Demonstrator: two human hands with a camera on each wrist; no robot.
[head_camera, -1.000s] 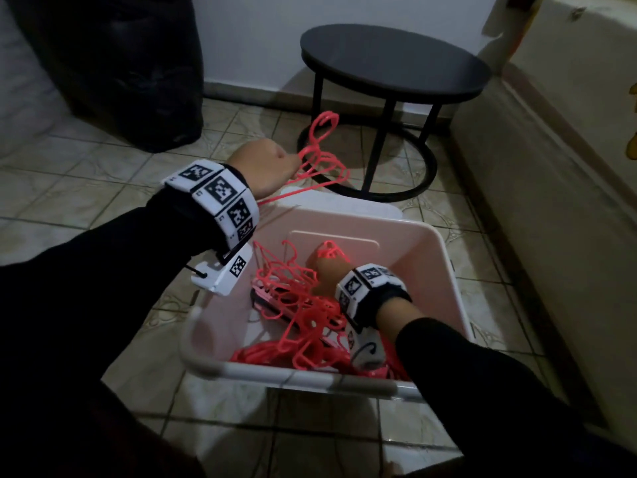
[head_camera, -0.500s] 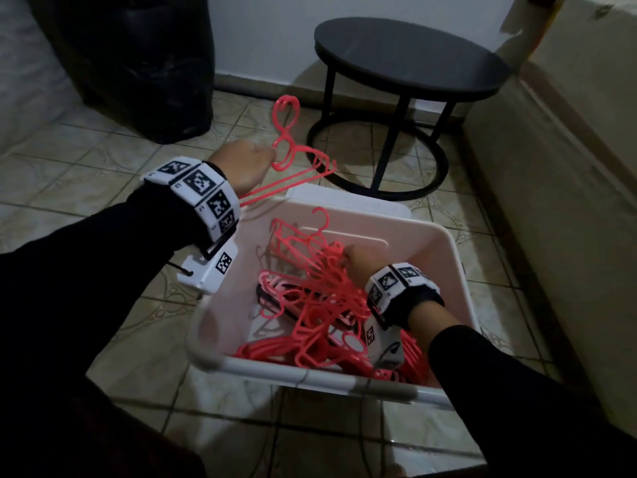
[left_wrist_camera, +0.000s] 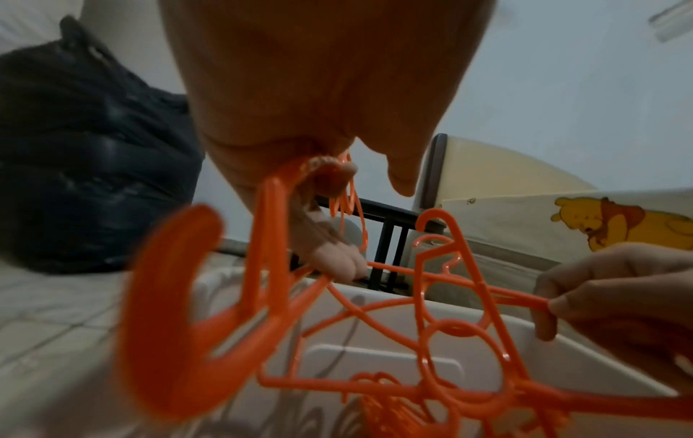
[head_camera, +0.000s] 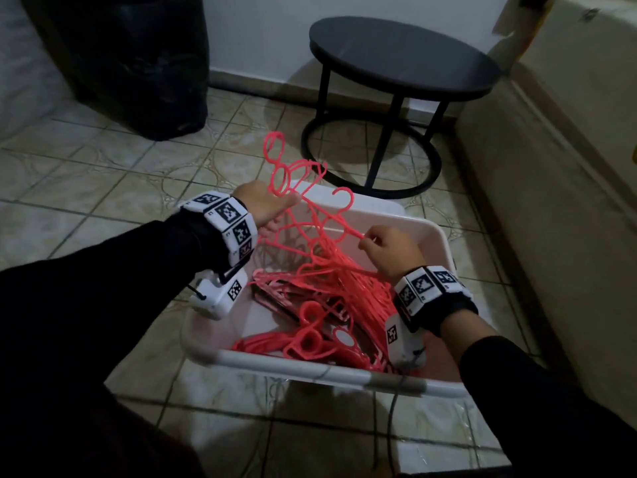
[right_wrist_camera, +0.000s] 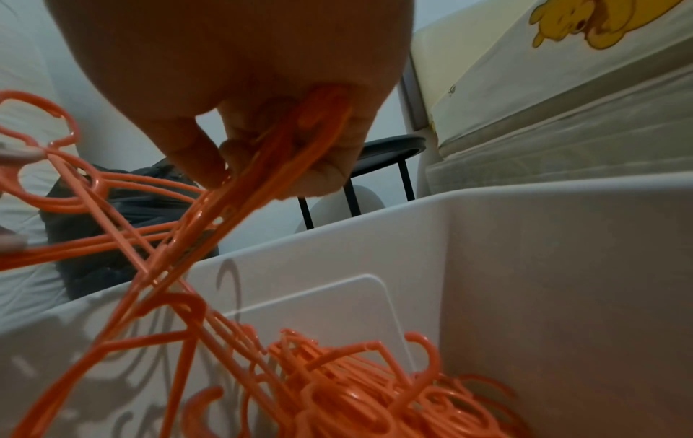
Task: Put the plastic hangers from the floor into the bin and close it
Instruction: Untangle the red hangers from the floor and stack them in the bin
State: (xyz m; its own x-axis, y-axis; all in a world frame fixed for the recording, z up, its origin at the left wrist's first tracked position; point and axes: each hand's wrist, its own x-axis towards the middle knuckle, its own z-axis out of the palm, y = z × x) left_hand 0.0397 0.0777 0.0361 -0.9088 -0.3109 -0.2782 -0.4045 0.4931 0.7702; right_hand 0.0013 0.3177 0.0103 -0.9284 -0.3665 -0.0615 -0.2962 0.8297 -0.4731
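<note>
A white plastic bin (head_camera: 435, 383) stands on the tiled floor, holding a heap of coral-red plastic hangers (head_camera: 312, 339). My left hand (head_camera: 269, 207) grips a few hangers (head_camera: 281, 167) above the bin's far left rim, hooks pointing up. My right hand (head_camera: 387, 250) pinches the ends of several hangers (head_camera: 331, 232) over the bin's right side, lifted out of the heap. In the left wrist view the left hand (left_wrist_camera: 330, 189) curls round hangers (left_wrist_camera: 270, 225). In the right wrist view the right hand (right_wrist_camera: 285, 148) grips hanger bars (right_wrist_camera: 240, 201) above the bin (right_wrist_camera: 525, 266).
The bin's white lid (head_camera: 382, 207) lies flat behind the bin. A round black side table (head_camera: 403, 60) stands beyond it. A black bag (head_camera: 131, 63) sits at the back left. A cream bed frame (head_camera: 558, 201) runs along the right.
My right hand has risen out of the heap to the bin's rim height, pulling hangers up with it. The left hand with its hangers has come down and right, nearer the bin.
</note>
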